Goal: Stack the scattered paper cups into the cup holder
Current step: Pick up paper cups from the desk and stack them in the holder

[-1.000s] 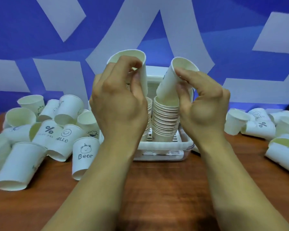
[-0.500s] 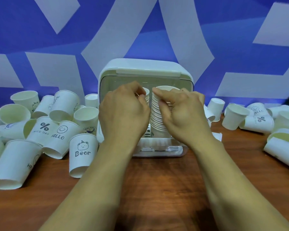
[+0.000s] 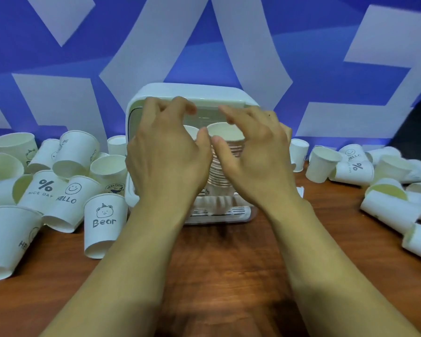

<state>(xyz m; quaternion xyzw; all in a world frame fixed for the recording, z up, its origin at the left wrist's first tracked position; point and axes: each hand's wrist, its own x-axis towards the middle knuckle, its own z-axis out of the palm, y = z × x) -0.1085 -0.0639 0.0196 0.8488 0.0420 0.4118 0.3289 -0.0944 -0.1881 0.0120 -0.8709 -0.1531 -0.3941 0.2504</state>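
A white boxy cup holder (image 3: 192,92) stands at the middle of the wooden table, open toward me. Inside it are two stacks of white paper cups; the right stack (image 3: 225,142) shows between my hands, the left stack (image 3: 191,131) is mostly hidden. My left hand (image 3: 165,154) hovers in front of the left stack with loosely curled fingers and holds nothing. My right hand (image 3: 255,152) hovers over the right stack, fingers relaxed and spread, also holding nothing. Both hands are just clear of the cup rims.
Several loose paper cups lie and stand on the left, among them a "Bear" cup (image 3: 105,224) and a "HELLO" cup (image 3: 68,203). Several more cups (image 3: 322,164) are scattered on the right. The wooden table (image 3: 219,263) stretches toward me. A blue and white wall stands behind.
Each hand held a cup above the holder, pushed it down onto its stack, then let go. Both hands have now lifted off the stacks with fingers loosened.
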